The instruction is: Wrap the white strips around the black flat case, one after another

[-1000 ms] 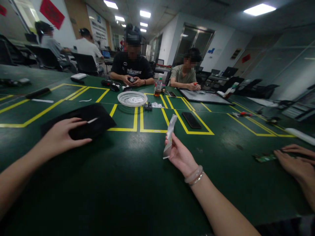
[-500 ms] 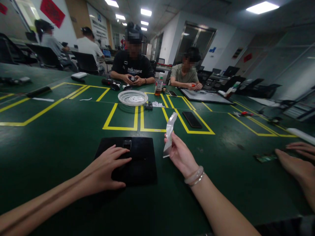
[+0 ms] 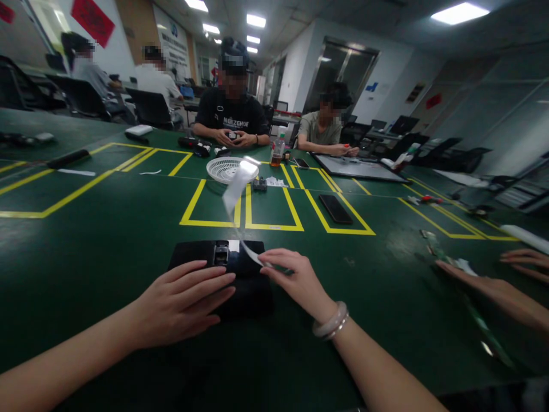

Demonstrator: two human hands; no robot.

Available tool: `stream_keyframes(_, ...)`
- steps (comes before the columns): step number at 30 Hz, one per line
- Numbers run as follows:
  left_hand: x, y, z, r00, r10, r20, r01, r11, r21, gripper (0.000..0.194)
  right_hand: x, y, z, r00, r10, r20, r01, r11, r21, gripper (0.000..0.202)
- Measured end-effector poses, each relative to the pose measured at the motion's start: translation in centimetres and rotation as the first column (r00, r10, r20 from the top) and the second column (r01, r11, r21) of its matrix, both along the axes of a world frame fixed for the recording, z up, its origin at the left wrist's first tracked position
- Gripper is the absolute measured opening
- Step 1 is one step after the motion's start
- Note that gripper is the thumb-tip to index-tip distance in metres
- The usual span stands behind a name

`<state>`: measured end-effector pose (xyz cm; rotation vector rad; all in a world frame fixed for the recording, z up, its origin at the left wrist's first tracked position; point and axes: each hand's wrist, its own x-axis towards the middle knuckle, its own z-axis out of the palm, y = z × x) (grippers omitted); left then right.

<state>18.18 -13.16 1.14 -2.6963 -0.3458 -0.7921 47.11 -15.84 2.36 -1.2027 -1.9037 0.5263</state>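
A black flat plate lies on the green table in front of me, with a small rectangular socket near its far edge. My left hand rests on the plate's left part, fingers stretched out and fairly close together. At the plate's right side, my right hand pinches one end of a thin whitish plastic strip between thumb and fingers. This shiny strip curls up and away over the plate, blurred at its far end.
Beyond the plate are a white plastic basket, a drink bottle and a black phone. Yellow tape marks rectangles on the table. At right, another person's hand is by a long greenish strip. Two people sit opposite.
My right hand has moved left and down to the plate's edge, and the strip now swings out to the left. My left hand's fingers have drawn closer together on the plate.
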Motion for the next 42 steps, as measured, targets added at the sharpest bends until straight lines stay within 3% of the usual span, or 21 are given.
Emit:
stream_keyframes(4,-0.1,0.3,-0.1,1.0,0.012,0.004,-0.012,1.0,-0.025,0.033,-0.6,-0.7,-0.5,0.885,0.081,0.459,-0.141,0.985,0.098,0.018)
stream_keyframes(9,0.2,1.0,-0.8,0.988,-0.006,-0.157,-0.03,0.975,-0.222,0.024,-1.1,-1.2,-0.4,0.756,0.154,0.637,-0.243,0.968,0.055,0.016)
stream_keyframes(24,0.4,1.1,-1.5,0.99,0.066,-0.125,-0.084,0.985,-0.152,0.022,-2.0,-1.9,0.4,0.721,0.119,0.683,-0.232,0.97,0.077,0.018)
stream_keyframes(31,0.7,1.1,-1.3,0.982,0.107,-0.159,-0.139,0.968,-0.21,0.024,-2.1,-2.0,0.5,0.711,0.099,0.696,-0.231,0.968,0.098,0.016)
stream_keyframes(33,0.6,1.2,-1.3,0.975,0.139,-0.172,-0.178,0.954,-0.239,0.034,-1.9,-1.8,0.5,0.721,0.1,0.686,-0.233,0.967,0.104,0.015)
stream_keyframes(38,0.1,1.9,-1.2,0.946,0.147,-0.29,-0.243,0.912,-0.332,0.09,-1.2,-1.4,0.6,0.801,0.05,0.597,-0.177,0.972,0.157,0.024)
stream_keyframes(42,0.3,1.9,-0.9,0.94,0.147,-0.307,-0.265,0.882,-0.391,0.089,-0.7,-1.1,0.6,0.844,-0.034,0.535,-0.104,0.969,0.225,0.023)
